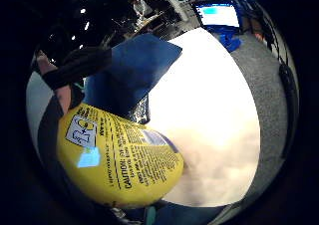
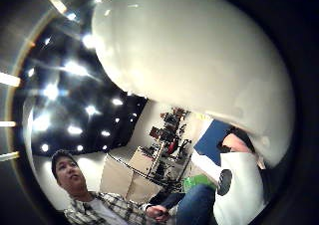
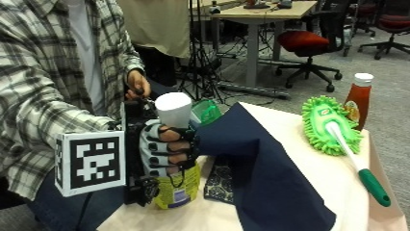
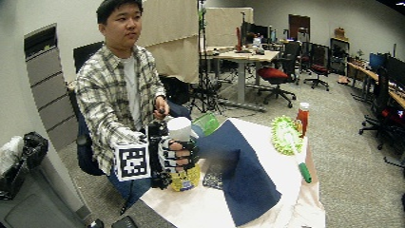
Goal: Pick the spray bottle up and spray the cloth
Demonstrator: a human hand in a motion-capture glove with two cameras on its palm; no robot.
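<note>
Office chairs and desks sit behind the table [image 3: 301, 159], where my gloved hand [image 3: 168, 153] has its fingers wrapped round the yellow bottle [image 3: 174, 191] beside the dark blue cloth [image 3: 269, 178], and I fear the white cap [image 3: 173, 109] would block any spray.

Green duster mop [image 3: 328, 126] beside ketchup bottle [image 3: 359, 99] on the table [image 3: 301, 154].
</note>
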